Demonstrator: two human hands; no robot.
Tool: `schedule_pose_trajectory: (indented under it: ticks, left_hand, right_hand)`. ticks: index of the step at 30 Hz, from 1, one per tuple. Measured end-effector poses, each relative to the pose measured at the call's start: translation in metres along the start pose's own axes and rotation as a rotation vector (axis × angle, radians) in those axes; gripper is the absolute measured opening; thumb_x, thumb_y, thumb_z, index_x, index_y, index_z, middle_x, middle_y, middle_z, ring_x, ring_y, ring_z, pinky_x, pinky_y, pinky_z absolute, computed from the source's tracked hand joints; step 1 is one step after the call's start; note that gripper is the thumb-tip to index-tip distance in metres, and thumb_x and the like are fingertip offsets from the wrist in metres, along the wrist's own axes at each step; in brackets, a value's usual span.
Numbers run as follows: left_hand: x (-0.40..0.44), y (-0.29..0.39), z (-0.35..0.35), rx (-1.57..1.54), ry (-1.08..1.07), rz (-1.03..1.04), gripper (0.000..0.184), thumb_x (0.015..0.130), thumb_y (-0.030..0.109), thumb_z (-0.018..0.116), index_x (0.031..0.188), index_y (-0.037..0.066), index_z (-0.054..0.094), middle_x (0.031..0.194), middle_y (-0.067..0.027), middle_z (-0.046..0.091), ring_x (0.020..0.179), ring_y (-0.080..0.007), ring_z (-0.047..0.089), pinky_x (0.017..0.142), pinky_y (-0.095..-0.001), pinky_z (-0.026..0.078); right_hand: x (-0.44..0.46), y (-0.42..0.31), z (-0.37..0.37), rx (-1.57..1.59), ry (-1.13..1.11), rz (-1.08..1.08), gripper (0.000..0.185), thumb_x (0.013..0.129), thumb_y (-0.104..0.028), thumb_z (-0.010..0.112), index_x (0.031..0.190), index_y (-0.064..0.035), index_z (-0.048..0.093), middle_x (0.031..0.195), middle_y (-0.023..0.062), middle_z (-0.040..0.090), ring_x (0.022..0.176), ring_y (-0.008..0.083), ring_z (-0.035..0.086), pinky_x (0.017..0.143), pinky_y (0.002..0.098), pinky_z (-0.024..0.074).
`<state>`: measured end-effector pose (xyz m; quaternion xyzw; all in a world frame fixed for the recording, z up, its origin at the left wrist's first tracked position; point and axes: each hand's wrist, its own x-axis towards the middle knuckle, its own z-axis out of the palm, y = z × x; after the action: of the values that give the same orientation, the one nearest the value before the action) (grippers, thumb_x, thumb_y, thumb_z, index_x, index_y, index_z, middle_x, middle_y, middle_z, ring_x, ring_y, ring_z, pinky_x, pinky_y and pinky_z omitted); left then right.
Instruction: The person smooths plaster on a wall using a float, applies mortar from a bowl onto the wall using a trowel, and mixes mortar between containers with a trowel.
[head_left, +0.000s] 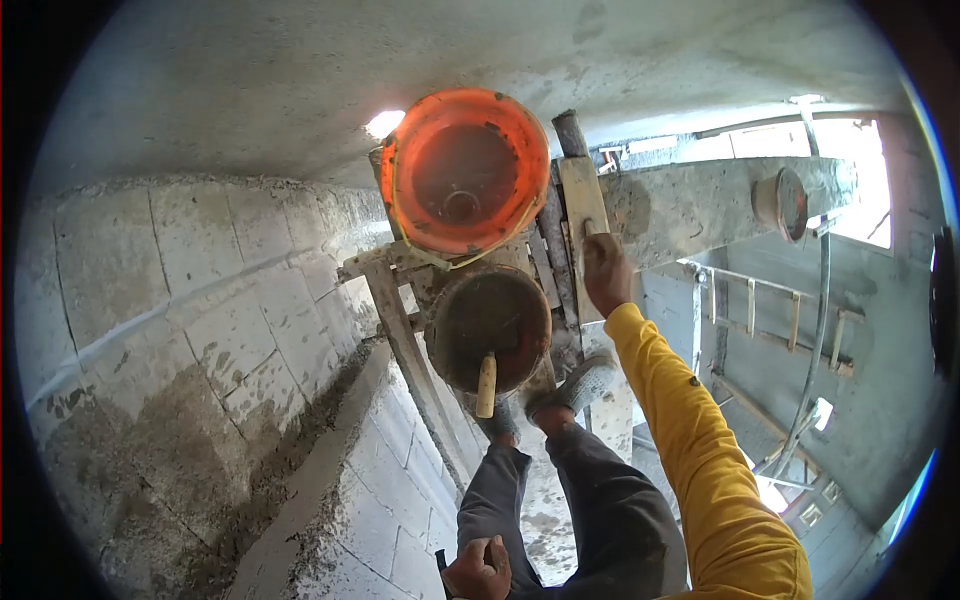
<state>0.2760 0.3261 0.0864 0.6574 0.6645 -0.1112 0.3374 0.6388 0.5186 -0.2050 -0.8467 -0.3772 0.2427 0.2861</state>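
My right hand (608, 274), at the end of a yellow sleeve, reaches forward with its fingers closed on a flat, pale wooden board (580, 190). Down by my lap, my left hand (478, 573) is curled closed, and whatever may be inside it is hidden. Left of the board stands an orange bucket (393, 190) with watery grey contents. Nearer my feet is a dark round bucket (545, 345). A trowel with a wooden handle (487, 385) rests in it, its blade mostly out of sight.
My shoes (585, 383) stand on narrow scaffold planks (545, 500). A block wall (200, 260) rises on the left, with a lower block wall (385, 460) nearer. On the right are a concrete beam (690, 205), a small bucket (768, 203) and a wooden ladder (795, 320).
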Motion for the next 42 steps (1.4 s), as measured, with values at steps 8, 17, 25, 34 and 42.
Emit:
schedule_pose_trajectory:
  ticks: [8, 17, 25, 34, 42]
  left_hand:
    - [-0.025, -0.014, 0.015, -0.002, -0.041, -0.072, 0.025, 0.097, 0.03, 0.062, 0.085, 0.008, 0.068, 0.071, -0.0175, 0.066, 0.062, -0.0373, 0.064, 0.055, -0.0446, 0.05]
    - [-0.046, -0.03, 0.043, -0.097, 0.096, -0.112, 0.021, 0.096, 0.024, 0.063, 0.081, 0.008, 0.062, 0.068, -0.0154, 0.063, 0.061, -0.0377, 0.063, 0.054, -0.0453, 0.051]
    - [-0.055, -0.034, 0.048, -0.116, 0.168, -0.08, 0.023, 0.096, 0.022, 0.062, 0.079, 0.007, 0.06, 0.069, -0.0169, 0.061, 0.064, -0.0381, 0.063, 0.056, -0.0467, 0.051]
    - [-0.092, -0.079, 0.128, -0.089, 0.145, -0.016, 0.024, 0.097, 0.026, 0.059, 0.082, 0.007, 0.06, 0.072, -0.0178, 0.063, 0.066, -0.0388, 0.063, 0.058, -0.0502, 0.05]
    - [-0.074, -0.055, 0.077, -0.248, 0.16, -0.125, 0.027, 0.097, 0.028, 0.058, 0.079, 0.008, 0.059, 0.073, -0.0177, 0.063, 0.067, -0.039, 0.063, 0.058, -0.0493, 0.05]
  right_hand:
    - [-0.077, -0.078, 0.074, -0.486, -0.919, -0.056, 0.043, 0.091, -0.041, 0.06, 0.099, -0.001, 0.074, 0.102, 0.0264, 0.07, 0.098, 0.0435, 0.068, 0.092, 0.0489, 0.0525]
    - [-0.216, -0.093, 0.098, -0.539, -0.707, -0.084, 0.048, 0.092, -0.04, 0.059, 0.115, 0.0016, 0.054, 0.103, 0.0255, 0.071, 0.102, 0.0376, 0.068, 0.093, 0.0501, 0.0486]
    - [-0.223, -0.099, 0.05, -0.187, -0.942, -0.533, 0.041, 0.095, -0.041, 0.06, 0.075, -0.0057, 0.066, 0.071, 0.0196, 0.066, 0.073, 0.0402, 0.066, 0.074, 0.0478, 0.0501]
    - [-0.206, -0.168, 0.006, -0.223, -0.881, -0.279, 0.033, 0.094, -0.033, 0.061, 0.08, -0.0041, 0.069, 0.075, 0.0211, 0.067, 0.071, 0.0411, 0.066, 0.067, 0.0505, 0.0514]
    - [-0.184, -0.162, 0.011, -0.232, -0.868, -0.375, 0.03, 0.091, -0.03, 0.063, 0.08, -0.0039, 0.071, 0.079, 0.0223, 0.068, 0.076, 0.0414, 0.067, 0.07, 0.0505, 0.0536]
